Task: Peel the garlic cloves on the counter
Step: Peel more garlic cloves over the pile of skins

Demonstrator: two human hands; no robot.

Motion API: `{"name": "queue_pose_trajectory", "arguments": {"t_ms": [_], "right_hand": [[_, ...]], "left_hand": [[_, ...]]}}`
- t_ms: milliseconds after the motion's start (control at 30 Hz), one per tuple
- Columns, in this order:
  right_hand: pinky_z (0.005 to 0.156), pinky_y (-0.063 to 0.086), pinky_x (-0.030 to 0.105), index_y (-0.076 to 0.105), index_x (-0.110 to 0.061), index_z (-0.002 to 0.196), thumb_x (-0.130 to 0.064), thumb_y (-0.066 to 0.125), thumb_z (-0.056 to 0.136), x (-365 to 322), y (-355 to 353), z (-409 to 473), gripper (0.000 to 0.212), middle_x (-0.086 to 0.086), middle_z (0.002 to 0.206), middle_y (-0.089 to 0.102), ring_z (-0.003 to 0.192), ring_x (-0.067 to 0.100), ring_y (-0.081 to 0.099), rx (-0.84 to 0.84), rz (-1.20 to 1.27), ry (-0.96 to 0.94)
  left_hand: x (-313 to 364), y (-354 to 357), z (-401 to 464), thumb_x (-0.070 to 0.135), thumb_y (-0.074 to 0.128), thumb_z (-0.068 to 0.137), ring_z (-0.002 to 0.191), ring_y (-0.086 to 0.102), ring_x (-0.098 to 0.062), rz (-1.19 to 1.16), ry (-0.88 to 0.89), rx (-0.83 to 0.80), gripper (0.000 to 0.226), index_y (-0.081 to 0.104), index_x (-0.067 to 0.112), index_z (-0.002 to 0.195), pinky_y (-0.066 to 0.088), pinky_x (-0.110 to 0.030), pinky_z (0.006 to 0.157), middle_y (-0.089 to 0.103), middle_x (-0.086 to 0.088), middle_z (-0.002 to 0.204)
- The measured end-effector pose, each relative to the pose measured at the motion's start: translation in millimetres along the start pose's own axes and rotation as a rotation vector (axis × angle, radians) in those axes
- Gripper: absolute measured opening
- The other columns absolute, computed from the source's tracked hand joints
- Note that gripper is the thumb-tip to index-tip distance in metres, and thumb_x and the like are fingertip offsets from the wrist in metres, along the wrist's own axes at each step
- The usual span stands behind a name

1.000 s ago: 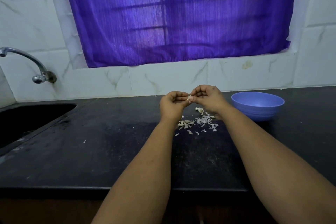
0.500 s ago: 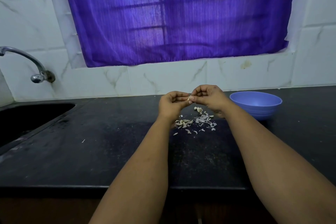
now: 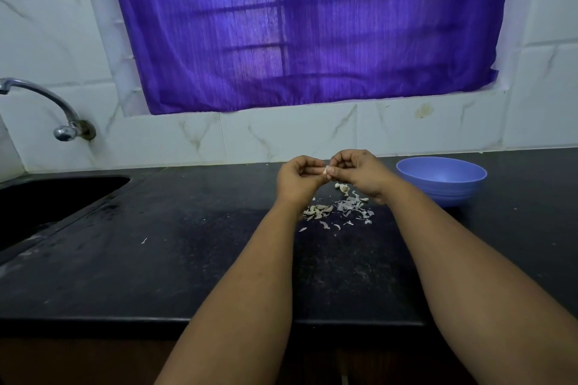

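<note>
Black stone counter (image 3: 187,259) is running under a purple curtain (image 3: 300,28) and white tiled wall, w/ a dark sink (image 3: 47,200) sunk in at far left and 1 chrome tap (image 3: 47,106) arching over it.

We are holding both forearms out from the near edge, angled inward so the hands are meeting above the counter, towards the far side, approx centre. Our left hand (image 3: 298,180) is sitting knuckles up, fingers curled in, thumb and fingertips pointing right. Our right hand (image 3: 359,173) is mirroring it, fingers curled, thumb pointing left. Between them we are pinching 1 garlic clove (image 3: 325,170), a small pale piece, both sets of fingertips touching it; it is up in the air, not on the counter. Whether skin is on or off that clove, we cannot tell, too small.

Below the hands, on the counter, a small heap of cloves (image 3: 317,211) is lying to the left and a scatter of thin pale peels (image 3: 353,209) just beside it on the right; a few more bits (image 3: 342,187) are lying farther back, near our right wrist. Exact count of cloves and peels: cannot tell, they overlap. 1 stray flake (image 3: 144,241) is lying well apart to the left.

1 blue bowl (image 3: 441,180) is sitting to the right of our right hand, upright, near the wall; nothing is showing inside from this angle.
</note>
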State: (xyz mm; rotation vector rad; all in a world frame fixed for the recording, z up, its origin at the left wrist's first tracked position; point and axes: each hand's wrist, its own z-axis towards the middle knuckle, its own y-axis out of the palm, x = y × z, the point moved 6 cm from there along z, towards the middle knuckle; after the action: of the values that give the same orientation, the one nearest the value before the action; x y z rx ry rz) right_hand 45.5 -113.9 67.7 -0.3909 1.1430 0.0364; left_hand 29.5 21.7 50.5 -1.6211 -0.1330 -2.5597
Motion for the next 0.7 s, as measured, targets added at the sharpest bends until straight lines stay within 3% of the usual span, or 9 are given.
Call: {"name": "queue_pose_trajectory", "arguments": {"t_ms": [233,467,700], "right_hand": [[0.071,0.047,0.034,0.063,-0.011,0.079,-0.004,0.071,0.084,-1.3,-0.7,-0.8,0.012,0.005,0.07,0.065,0.073,0.02,0.057,0.126,-0.02,0.039],[0.072,0.055,0.037,0.058,-0.017,0.087,-0.006,0.077,0.076,-5.0,-12.2,-3.5,0.025,0.006,0.068,0.071,0.069,0.02,0.062,0.296,-0.01,0.044],[0.061,0.053,0.027,0.054,-0.02,0.093,-0.009,0.076,0.071,-14.5,-11.9,-6.8,0.032,-0.004,0.065,0.072,0.063,0.015,0.065,0.357,-0.182,-0.036]], "left_hand": [[0.3,4.1,-2.3,-0.002,0.075,0.079,0.069,0.066,-0.005,0.033,0.008,0.005,0.016,0.07,0.004,0.093,0.056,-0.019,0.072,0.068,-0.002,0.075],[3.0,3.5,-4.6,0.0,0.077,0.077,0.083,0.069,-0.014,0.012,0.007,0.028,0.018,0.071,0.006,0.092,0.057,-0.023,0.078,0.072,-0.005,0.086],[8.5,3.4,-7.1,-0.004,0.073,0.079,0.067,0.067,0.001,-0.006,0.025,0.032,0.014,0.07,0.006,0.089,0.054,-0.015,0.069,0.07,0.001,0.076]]}}
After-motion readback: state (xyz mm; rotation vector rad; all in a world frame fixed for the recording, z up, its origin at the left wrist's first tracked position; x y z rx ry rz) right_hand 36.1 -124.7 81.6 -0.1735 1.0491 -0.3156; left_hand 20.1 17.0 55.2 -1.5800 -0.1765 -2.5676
